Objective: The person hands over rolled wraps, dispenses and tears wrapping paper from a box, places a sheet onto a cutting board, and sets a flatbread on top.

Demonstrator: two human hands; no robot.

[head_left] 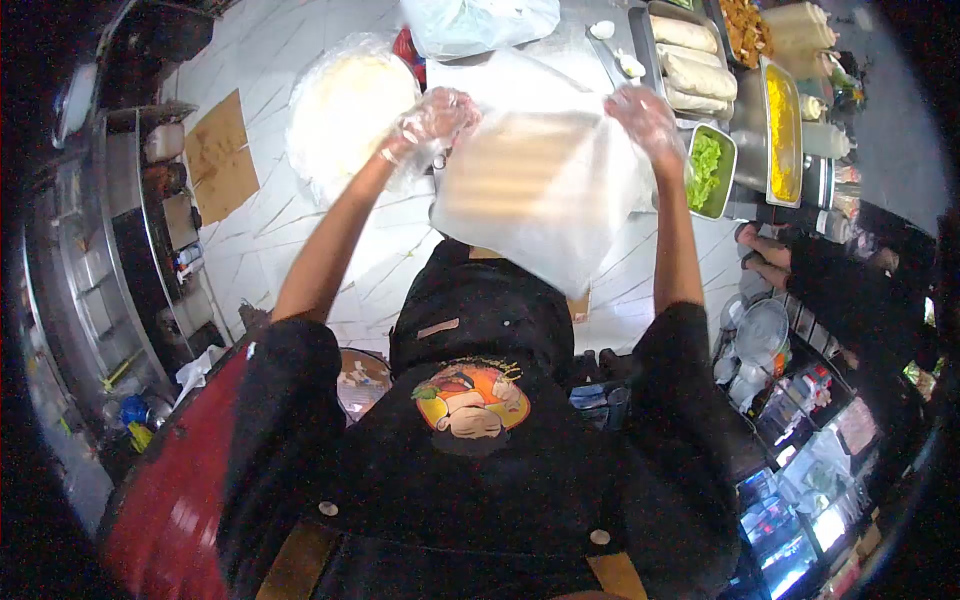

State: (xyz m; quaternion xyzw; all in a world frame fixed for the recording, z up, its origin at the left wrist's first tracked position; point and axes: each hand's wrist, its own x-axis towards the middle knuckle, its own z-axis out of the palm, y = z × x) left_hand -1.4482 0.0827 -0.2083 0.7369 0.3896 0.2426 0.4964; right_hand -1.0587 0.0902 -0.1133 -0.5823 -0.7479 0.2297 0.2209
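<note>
My left hand (pixel 437 118), in a clear plastic glove, is closed on the upper left corner of a thin translucent sheet (pixel 600 210), which may be a flat bag. My right hand (pixel 645 122), gloved the same way, grips its upper right side. The sheet spreads between both hands and hangs toward my apron. Brown stripes show blurrily through it; what they belong to I cannot tell. Left of my left hand lies a round stack of pale flatbreads (pixel 350 110) in clear plastic. Close to my right hand stands a metal container of lettuce (pixel 705 168).
Behind my right hand, a tray holds several rolled wraps (pixel 695 72). A utensil with white sauce (pixel 607 60) lies beside it. Farther right are a pan of yellow food (pixel 783 140) and several bottles (pixel 822 140). Another person (pixel 850 285) in dark clothes is at the right.
</note>
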